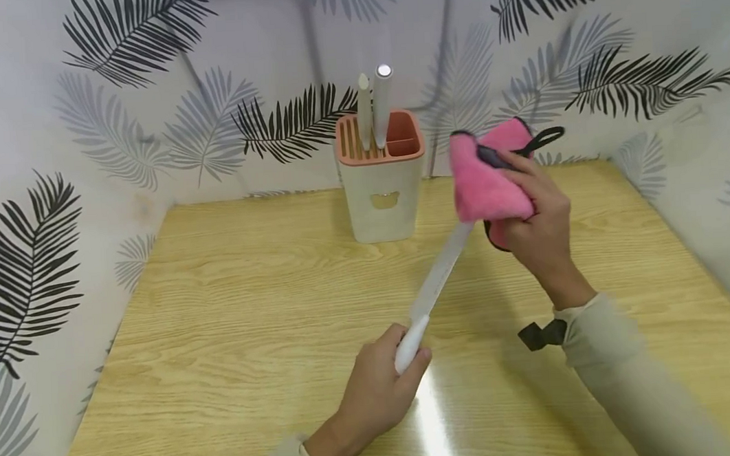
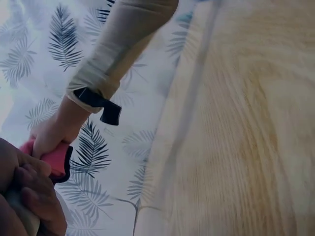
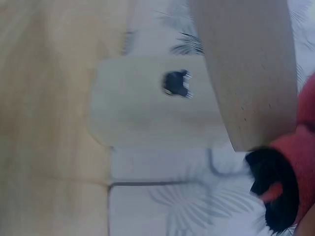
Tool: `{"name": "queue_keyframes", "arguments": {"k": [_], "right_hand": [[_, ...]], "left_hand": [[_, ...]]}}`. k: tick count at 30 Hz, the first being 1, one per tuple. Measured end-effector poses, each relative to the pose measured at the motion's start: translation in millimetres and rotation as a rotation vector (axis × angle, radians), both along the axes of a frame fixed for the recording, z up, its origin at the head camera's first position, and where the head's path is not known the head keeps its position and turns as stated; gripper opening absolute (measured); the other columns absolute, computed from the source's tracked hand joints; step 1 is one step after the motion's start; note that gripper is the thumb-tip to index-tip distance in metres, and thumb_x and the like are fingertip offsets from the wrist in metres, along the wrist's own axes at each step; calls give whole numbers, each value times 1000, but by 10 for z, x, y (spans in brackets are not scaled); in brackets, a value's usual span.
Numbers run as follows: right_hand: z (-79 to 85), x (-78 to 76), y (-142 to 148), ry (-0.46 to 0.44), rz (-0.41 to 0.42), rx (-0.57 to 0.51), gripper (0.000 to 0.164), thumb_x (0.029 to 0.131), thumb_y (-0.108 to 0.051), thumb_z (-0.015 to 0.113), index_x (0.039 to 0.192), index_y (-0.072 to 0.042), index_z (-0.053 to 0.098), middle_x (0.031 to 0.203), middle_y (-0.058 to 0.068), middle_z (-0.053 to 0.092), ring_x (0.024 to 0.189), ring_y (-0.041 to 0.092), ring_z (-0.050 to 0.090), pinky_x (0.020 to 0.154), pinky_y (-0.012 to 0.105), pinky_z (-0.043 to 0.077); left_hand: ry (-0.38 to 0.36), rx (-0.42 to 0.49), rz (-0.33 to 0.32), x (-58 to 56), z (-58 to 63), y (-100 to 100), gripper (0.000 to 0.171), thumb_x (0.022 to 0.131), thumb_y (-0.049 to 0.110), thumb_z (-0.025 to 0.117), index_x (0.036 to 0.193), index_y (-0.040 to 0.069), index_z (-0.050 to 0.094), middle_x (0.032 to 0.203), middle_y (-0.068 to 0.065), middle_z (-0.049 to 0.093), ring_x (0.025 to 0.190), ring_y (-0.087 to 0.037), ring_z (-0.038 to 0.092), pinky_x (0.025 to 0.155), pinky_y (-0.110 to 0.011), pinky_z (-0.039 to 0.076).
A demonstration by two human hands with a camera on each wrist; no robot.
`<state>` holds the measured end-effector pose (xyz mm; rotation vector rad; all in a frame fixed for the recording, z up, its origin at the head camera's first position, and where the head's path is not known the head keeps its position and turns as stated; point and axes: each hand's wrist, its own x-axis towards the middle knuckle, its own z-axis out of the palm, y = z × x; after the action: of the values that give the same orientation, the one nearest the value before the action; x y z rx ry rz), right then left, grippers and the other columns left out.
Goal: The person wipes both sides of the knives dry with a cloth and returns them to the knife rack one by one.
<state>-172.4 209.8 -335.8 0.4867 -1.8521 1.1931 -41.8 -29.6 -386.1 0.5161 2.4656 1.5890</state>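
Observation:
A knife slants over the table, its white handle (image 1: 412,344) gripped by my left hand (image 1: 376,386). Its blade (image 1: 440,272) points up and away to the right and fills much of the right wrist view (image 3: 251,73). My right hand (image 1: 540,212) holds a pink cloth (image 1: 493,187) with black edging and a black loop. The cloth covers the blade's tip end in the head view. From the left wrist view, the left hand (image 2: 34,196) curls round the handle, with the cloth (image 2: 56,160) and right hand (image 2: 54,130) beyond it.
A white knife holder (image 1: 381,206) with an orange top stands at the table's back, against the leaf-patterned wall covering (image 1: 268,40). Two light-handled utensils (image 1: 382,103) stand upright in it. The wood-grain table (image 1: 233,317) stretches under both hands.

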Motion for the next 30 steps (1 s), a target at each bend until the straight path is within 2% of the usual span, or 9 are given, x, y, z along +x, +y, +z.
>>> {"name": "queue_keyframes", "arguments": {"k": [3,6,10,16,19,22,24,27,30], "right_hand": [[162,49,100,-21,-136,-93,22,83,8,62,103,10,72,126,22,68,123,13,63,118,32,39],[284,170,141,-23,-205,-90,22,87,0,64,106,7,73,128,16,68,123,11,63,114,31,44],[313,351,71,12,-171,13,27,83,0,58,105,5,74,126,15,70,122,13,64,116,33,42],[106,707,-221,-16,-18,294,46,70,8,52,109,0,74,125,17,69,117,34,64,112,26,44],[-36,898,-429,-58,78,424,53,66,12,54,113,-4,73,126,13,69,109,33,65,104,29,50],[-173,1026,-606,-94,140,501,57,65,12,55,116,-6,72,127,10,68,104,28,63,91,37,53],[-239,1055,-677,-115,151,484,53,68,11,55,114,-7,73,125,10,69,101,26,62,88,36,52],[-291,1023,-706,-85,130,401,44,73,11,57,109,-6,74,117,11,71,96,27,62,86,32,49],[-290,948,-669,-20,104,319,38,75,11,56,104,-5,75,111,12,72,92,28,63,85,30,47]], "left_hand": [[-112,101,-27,-28,-21,-8,31,101,25,57,114,-2,50,72,-15,62,48,-3,51,42,-16,44],[-199,254,5,-89,-31,-42,29,103,24,55,114,-2,50,73,-15,60,50,-3,52,42,-15,44],[-302,426,75,-157,-42,-80,29,106,20,47,116,-7,53,73,-3,52,49,-2,50,41,-15,42],[-433,531,116,-164,-65,-66,17,106,17,44,102,1,47,64,6,42,39,-2,38,34,-17,33],[-404,523,141,-172,-68,-61,6,100,5,47,102,0,47,58,6,41,35,-2,36,32,-18,31],[-325,513,116,-175,-82,-75,17,89,-8,47,106,-5,48,56,4,42,34,-3,36,33,-19,32],[-236,471,77,-173,-85,-85,29,84,-13,44,112,-9,50,59,3,42,39,-2,37,37,-18,34],[-116,401,-7,-175,-58,-103,28,81,-14,48,107,-8,53,64,2,42,47,-2,38,44,-18,36],[-52,307,-46,-174,-3,-126,18,78,-11,52,94,-5,55,66,0,43,52,-1,39,48,-18,37]]}}
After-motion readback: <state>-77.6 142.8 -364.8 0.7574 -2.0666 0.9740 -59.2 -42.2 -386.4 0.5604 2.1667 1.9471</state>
